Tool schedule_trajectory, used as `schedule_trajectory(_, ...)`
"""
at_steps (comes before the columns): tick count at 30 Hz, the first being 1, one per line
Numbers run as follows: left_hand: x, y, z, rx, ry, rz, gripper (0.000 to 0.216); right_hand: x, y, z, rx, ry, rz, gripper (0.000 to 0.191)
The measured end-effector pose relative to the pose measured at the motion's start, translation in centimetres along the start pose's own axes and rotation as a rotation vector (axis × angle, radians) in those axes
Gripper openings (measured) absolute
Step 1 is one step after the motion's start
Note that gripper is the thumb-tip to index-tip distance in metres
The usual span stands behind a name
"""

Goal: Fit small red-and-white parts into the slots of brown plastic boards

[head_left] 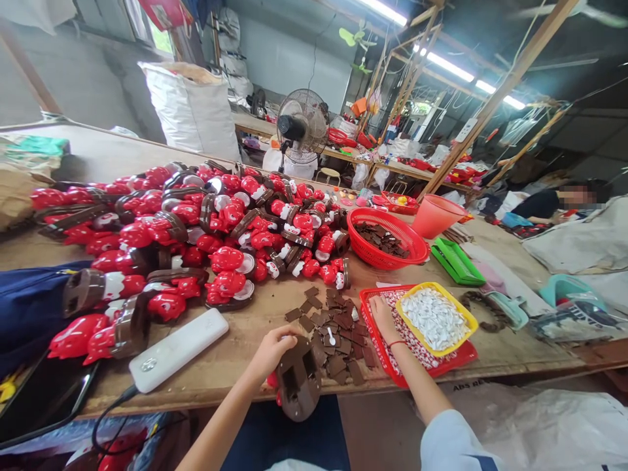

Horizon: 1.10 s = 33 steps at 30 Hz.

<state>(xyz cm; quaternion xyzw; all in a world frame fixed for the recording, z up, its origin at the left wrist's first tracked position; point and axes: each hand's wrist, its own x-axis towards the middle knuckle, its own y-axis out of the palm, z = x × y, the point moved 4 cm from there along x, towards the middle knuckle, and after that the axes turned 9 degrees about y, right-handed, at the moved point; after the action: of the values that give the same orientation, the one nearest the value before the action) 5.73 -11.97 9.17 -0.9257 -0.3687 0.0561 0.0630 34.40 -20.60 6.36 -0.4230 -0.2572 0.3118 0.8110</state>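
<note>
My left hand (282,345) grips a red plastic figure with a brown oval base (305,386), its underside turned up at the table's front edge. Rectangular recesses show in that underside; most of the red figure below is hidden. My right hand (381,314) reaches into a red tray (466,356) of small red-and-white pieces (392,296), fingers bent down and close together; what they pinch is too small to name. Between the hands lie loose brown plastic plates (343,337), with a small white spoon-like piece (331,336) on top. A yellow basket (471,314) of small white pieces rests on the tray.
Many red figures on brown bases (226,216) are heaped at the left and back. A white power bank (179,350) with a cable lies near the front left. Behind the tray stand a red basket (417,255) of brown plates and a green tray (456,261). Another person (544,203) is at far right.
</note>
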Motion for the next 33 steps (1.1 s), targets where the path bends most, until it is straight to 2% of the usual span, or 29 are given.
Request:
schedule_trajectory(11,0.1,-0.2,0.1,-0.072,-0.014,-0.003,0.026,1.0,-0.3,-0.6,-0.002,0.045,0.098,0.028)
schedule_trajectory(18,0.2,-0.2,0.1,-0.082,-0.011,-0.013,0.026,0.0,-0.5,-0.9,0.107,0.067,0.109,0.024)
schedule_trajectory(28,-0.1,-0.1,-0.1,-0.093,0.004,-0.047,0.022,-0.3,-1.7,0.2,0.467,0.250,-0.052,0.023)
schedule_trajectory(33,0.2,-0.5,0.7,-0.238,-0.036,-0.043,0.022,-0.8,-2.8,0.9,0.722,0.362,-0.161,0.023)
